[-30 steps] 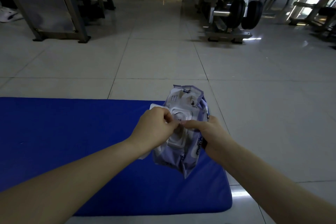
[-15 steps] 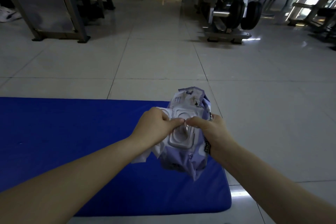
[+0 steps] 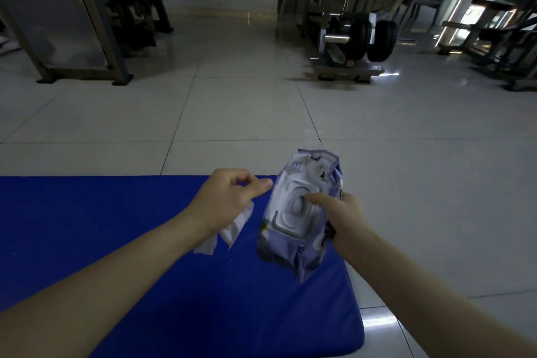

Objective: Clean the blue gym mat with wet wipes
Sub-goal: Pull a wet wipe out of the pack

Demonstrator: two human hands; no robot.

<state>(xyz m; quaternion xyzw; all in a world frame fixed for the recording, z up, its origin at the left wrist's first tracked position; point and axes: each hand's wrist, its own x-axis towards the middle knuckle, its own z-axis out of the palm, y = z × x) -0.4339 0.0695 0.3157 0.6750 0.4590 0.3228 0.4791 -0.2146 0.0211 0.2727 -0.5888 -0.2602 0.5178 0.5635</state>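
**Inspector:** Left grip (image 3: pixel 229 200): lower fingers curled round a white wipe (image 3: pixel 234 231), which hangs crumpled below the palm. Thumb and forefinger are free and point toward the pack. Right grip (image 3: pixel 341 219): clasping the wipes pack (image 3: pixel 293 241) from its right side, thumb laid on the flip lid (image 3: pixel 290 212).

**Supervisor:** Condition of the pack?

**Inspector:** The lid appears down under the thumb; I cannot tell whether it is latched. Contents are not visible. The pack bulges, so I judge it well stocked. One wipe is out.

**Supervisor:** And the mat?

**Inspector:** The blue gym mat (image 3: pixel 116 241) lies flat on the tiled floor (image 3: pixel 406 168), beneath both grips. Neither touches it; wiping is not yet begun.

**Supervisor:** Recommendation?

**Inspector:** Press the lid home so the stock keeps damp. Set the pack on the floor, off the mat. Open the wipe out flat for a full face, then work in overlapping strokes from the near corner.
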